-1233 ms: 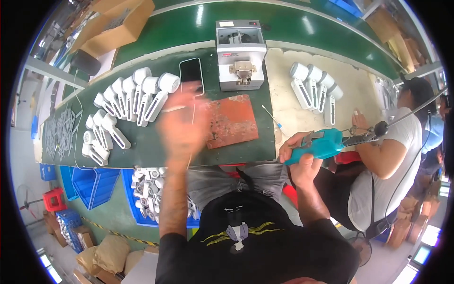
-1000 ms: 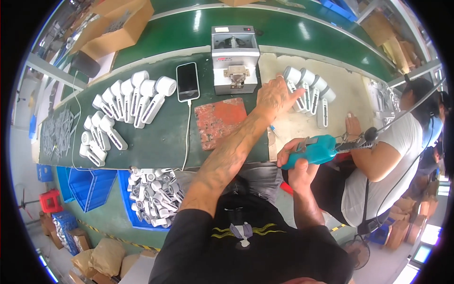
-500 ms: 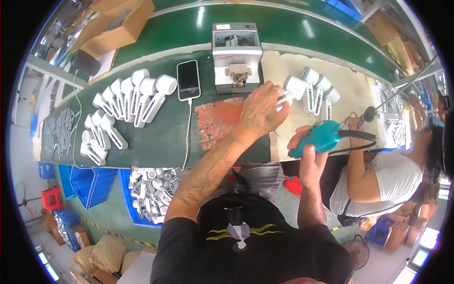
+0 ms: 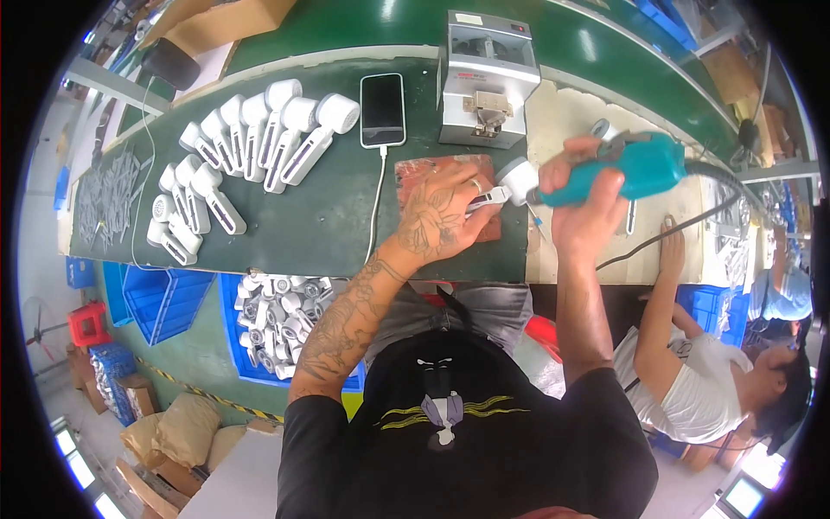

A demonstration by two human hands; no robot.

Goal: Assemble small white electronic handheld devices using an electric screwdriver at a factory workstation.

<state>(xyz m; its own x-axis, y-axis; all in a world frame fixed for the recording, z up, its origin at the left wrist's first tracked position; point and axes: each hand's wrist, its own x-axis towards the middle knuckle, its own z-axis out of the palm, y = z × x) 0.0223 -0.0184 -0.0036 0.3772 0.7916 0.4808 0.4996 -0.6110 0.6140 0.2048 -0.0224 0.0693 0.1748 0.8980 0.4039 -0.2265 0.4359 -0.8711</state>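
Note:
My left hand (image 4: 439, 212) is closed around the handle of a white shower head (image 4: 519, 179), holding it low over a worn red mat (image 4: 415, 169). The round head points away to the right. In my right hand (image 4: 585, 212) is a teal electric screwdriver (image 4: 640, 170), lying roughly level. Its tip meets or comes very near the shower head; actual contact cannot be made out. Beyond both hands stands a grey screw feeder (image 4: 488, 82).
Several white shower heads (image 4: 251, 130) lie in rows at the left, near a phone (image 4: 382, 108) with a white cable. Loose grey strips (image 4: 117, 199) are piled farther left. A blue bin (image 4: 229, 320) holds more shower heads below the table. A co-worker (image 4: 692, 389) sits at right.
My left hand has brought the shower head back from beside the feeder to the red mat. The screwdriver has risen and turned its tip toward it. The view has shifted.

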